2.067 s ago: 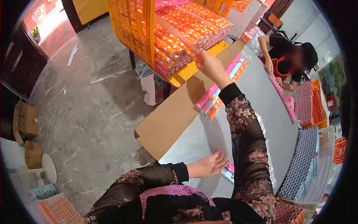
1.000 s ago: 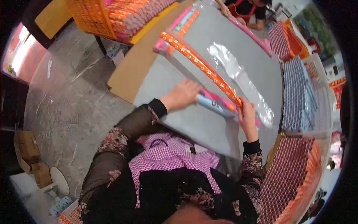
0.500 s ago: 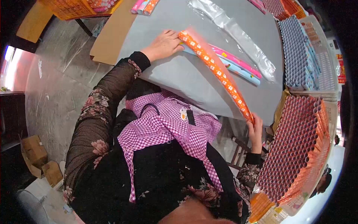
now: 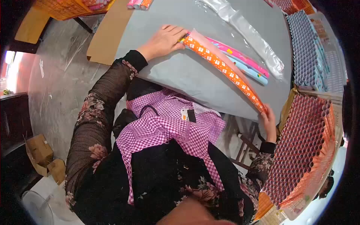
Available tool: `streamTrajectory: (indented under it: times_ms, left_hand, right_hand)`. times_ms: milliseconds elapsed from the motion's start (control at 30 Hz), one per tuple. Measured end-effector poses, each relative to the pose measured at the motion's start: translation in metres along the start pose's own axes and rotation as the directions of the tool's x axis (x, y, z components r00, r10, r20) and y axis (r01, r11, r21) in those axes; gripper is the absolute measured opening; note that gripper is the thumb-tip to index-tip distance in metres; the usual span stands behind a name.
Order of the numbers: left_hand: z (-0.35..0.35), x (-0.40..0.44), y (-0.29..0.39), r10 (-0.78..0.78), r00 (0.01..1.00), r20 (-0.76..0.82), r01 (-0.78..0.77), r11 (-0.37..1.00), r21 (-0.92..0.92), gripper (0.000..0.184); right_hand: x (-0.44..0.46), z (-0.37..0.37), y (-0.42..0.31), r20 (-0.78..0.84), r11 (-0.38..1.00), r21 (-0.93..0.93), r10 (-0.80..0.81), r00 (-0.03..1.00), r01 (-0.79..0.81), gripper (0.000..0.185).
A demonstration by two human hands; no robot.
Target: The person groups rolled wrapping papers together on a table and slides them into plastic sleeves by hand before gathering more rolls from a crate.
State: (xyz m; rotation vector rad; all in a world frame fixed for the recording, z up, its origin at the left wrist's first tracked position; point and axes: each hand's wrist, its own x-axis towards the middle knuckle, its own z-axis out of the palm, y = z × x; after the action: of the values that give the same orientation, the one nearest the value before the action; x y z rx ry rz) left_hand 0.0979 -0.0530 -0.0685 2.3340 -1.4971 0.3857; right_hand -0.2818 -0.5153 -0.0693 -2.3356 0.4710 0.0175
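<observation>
An orange patterned paper roll (image 4: 227,71) lies slantwise over the grey table. My right hand (image 4: 269,119) grips its lower right end. My left hand (image 4: 167,40) is closed at the upper left ends of the rolls; what exactly its fingers hold is partly hidden. Behind the orange roll are a light blue roll (image 4: 252,72) and a pink roll (image 4: 245,59), side by side on the table and partly covered. A long clear plastic sleeve (image 4: 252,35) is stretched out beyond them.
Three small rolls (image 4: 139,4) sit at the table's far left, near a cardboard sheet (image 4: 110,33). To the right stand a stack of orange rolls (image 4: 300,150) and a stack of blue rolls (image 4: 305,48), ends facing me. The grey table (image 4: 165,78) has its near edge at my apron.
My right hand has carried the orange roll's lower end slightly right and up. The orange roll now lies closer alongside the blue and pink rolls. My left hand stays near their upper ends.
</observation>
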Motion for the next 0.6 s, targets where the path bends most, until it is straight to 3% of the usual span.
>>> streamTrajectory:
  times_ms: [100, 167, 300, 333, 433, 600]
  left_hand:
    - [0.002, -0.002, -0.008, 0.006, 1.0, 0.028, -0.006, 1.0, 0.006, 0.056]
    - [0.003, -0.004, -0.016, 0.014, 0.999, 0.041, -0.014, 1.0, 0.008, 0.056]
    - [0.0, -0.001, -0.009, 0.019, 0.996, 0.086, -0.022, 0.999, 0.027, 0.051]
    - [0.001, -0.001, -0.01, 0.011, 0.995, 0.095, -0.014, 0.999, 0.029, 0.051]
    - [-0.003, 0.0, -0.012, -0.003, 0.99, 0.144, -0.002, 0.999, 0.037, 0.052]
    - [-0.003, 0.003, -0.005, 0.027, 0.987, 0.161, -0.034, 0.999, 0.039, 0.061]
  right_hand:
    - [0.005, -0.005, 0.0, 0.002, 1.0, 0.018, -0.021, 1.0, 0.021, 0.037]
    - [0.009, -0.014, 0.018, 0.034, 0.995, 0.074, 0.061, 0.998, -0.063, 0.036]
    - [0.017, -0.022, 0.037, 0.015, 0.999, 0.005, -0.038, 0.999, 0.038, 0.039]
    - [0.02, -0.02, 0.025, -0.01, 0.99, -0.094, -0.111, 0.994, 0.109, 0.039]
    - [0.03, -0.016, 0.004, 0.011, 0.98, -0.152, -0.129, 0.992, 0.13, 0.04]
    - [0.045, -0.015, 0.02, 0.016, 0.988, -0.078, -0.132, 0.991, 0.133, 0.042]
